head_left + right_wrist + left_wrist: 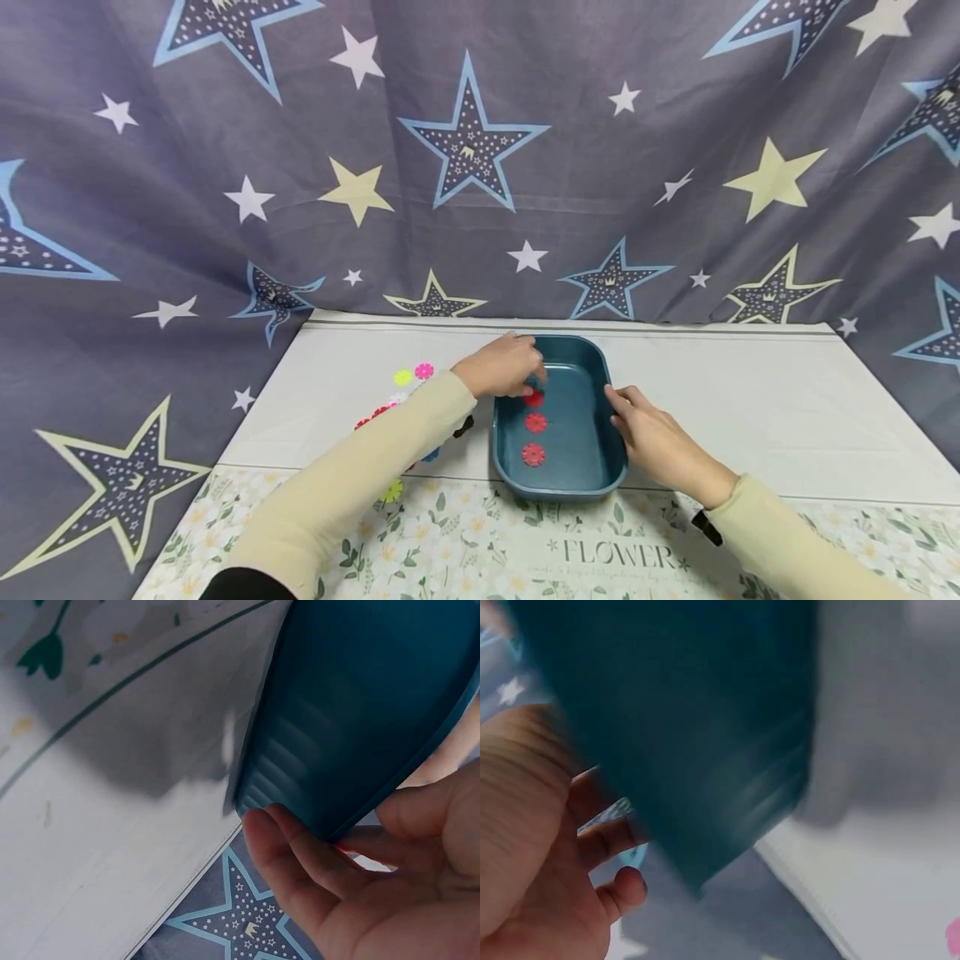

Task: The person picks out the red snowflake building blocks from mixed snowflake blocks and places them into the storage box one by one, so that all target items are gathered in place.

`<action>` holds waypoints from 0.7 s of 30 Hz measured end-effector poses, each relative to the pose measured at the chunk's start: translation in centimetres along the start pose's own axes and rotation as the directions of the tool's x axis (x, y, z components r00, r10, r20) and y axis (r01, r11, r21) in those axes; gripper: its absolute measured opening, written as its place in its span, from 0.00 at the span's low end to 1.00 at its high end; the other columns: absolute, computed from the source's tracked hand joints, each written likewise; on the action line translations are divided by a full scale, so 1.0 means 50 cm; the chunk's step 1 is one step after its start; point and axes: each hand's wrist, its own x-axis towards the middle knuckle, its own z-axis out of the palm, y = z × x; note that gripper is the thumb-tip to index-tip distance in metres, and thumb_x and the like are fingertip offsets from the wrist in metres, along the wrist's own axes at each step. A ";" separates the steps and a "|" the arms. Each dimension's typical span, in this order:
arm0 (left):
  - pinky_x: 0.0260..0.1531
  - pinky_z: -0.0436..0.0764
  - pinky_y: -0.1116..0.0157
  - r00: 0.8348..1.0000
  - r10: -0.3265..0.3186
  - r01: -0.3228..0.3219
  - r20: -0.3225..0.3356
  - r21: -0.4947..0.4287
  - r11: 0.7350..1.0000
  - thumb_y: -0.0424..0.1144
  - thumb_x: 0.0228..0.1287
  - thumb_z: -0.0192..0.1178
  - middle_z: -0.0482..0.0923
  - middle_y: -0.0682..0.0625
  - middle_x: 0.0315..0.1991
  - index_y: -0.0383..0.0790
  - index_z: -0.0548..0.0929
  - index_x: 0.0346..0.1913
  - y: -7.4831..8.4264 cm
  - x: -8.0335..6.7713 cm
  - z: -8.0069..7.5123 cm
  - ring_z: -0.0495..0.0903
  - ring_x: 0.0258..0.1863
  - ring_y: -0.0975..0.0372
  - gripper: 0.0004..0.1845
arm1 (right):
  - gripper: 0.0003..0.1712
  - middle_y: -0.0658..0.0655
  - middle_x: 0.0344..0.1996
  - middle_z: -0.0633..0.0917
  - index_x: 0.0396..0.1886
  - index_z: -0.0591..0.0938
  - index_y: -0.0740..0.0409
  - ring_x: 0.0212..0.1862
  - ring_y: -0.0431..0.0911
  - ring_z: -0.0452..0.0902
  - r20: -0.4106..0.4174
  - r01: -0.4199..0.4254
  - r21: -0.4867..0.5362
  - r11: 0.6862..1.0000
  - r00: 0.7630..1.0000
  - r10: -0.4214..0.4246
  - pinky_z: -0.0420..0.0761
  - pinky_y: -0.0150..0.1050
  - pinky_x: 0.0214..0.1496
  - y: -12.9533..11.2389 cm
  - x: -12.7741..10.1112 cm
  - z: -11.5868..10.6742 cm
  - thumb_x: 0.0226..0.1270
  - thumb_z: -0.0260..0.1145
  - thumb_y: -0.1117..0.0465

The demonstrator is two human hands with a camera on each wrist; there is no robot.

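A dark teal rectangular tray (pixel 585 458) stands on the table, two red flower-shaped discs (pixel 536 423) lying in a column along its left side. My left hand (pixel 501 367) reaches over the left rim. Its thumb and finger pinch another red flower-shaped disc (pixel 534 398) above that column, partly covered by the thumb. In the left wrist view, the tray wall (pixel 705 735) hides the fingertips of the left hand (pixel 547 847). My right hand (pixel 660 437) grips the tray's right edge; the right wrist view shows its fingers (pixel 289 862) against the outer wall.
Left of the tray lie several loose flower-shaped discs, among them a yellow disc (pixel 402 377), a pink disc (pixel 424 371) and a lime disc (pixel 392 492), some hidden by the left sleeve (pixel 360 467). A star-patterned curtain (pixel 480 250) hangs behind the table (pixel 720 392).
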 end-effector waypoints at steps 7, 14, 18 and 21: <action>0.50 0.69 0.56 0.981 -0.092 0.080 -0.173 -0.078 0.994 0.45 0.58 0.67 0.82 0.57 0.44 0.50 0.87 0.46 -0.029 -0.090 -0.053 0.71 0.44 0.61 0.13 | 0.25 0.62 0.47 0.75 0.62 0.69 0.75 0.33 0.45 0.77 0.009 -0.022 0.008 1.000 1.000 0.022 0.77 0.37 0.29 -0.001 -0.001 0.000 0.65 0.60 0.72; 0.47 0.71 0.53 0.875 -0.389 0.266 -0.289 -0.386 0.883 0.40 0.61 0.64 0.82 0.50 0.43 0.42 0.86 0.46 -0.069 -0.237 -0.058 0.76 0.44 0.55 0.12 | 0.25 0.62 0.46 0.75 0.61 0.70 0.75 0.33 0.47 0.77 -0.015 0.004 0.008 1.000 1.000 -0.004 0.77 0.40 0.30 0.002 -0.003 0.001 0.65 0.61 0.72; 0.33 0.73 0.60 0.788 -0.543 0.366 -0.289 -0.490 0.791 0.36 0.60 0.64 0.82 0.49 0.36 0.40 0.86 0.45 -0.079 -0.319 -0.027 0.74 0.32 0.57 0.11 | 0.25 0.62 0.46 0.76 0.61 0.71 0.75 0.34 0.48 0.78 -0.020 0.018 0.005 1.000 1.000 -0.018 0.77 0.41 0.31 0.003 -0.002 0.002 0.65 0.61 0.71; 0.32 0.71 0.59 0.782 -0.574 0.405 -0.243 -0.503 0.764 0.34 0.57 0.66 0.81 0.47 0.36 0.38 0.86 0.45 -0.069 -0.358 0.008 0.73 0.31 0.56 0.12 | 0.25 0.62 0.45 0.76 0.60 0.71 0.75 0.34 0.47 0.77 -0.023 0.021 0.004 1.000 1.000 -0.021 0.77 0.40 0.31 0.003 -0.002 0.002 0.64 0.61 0.72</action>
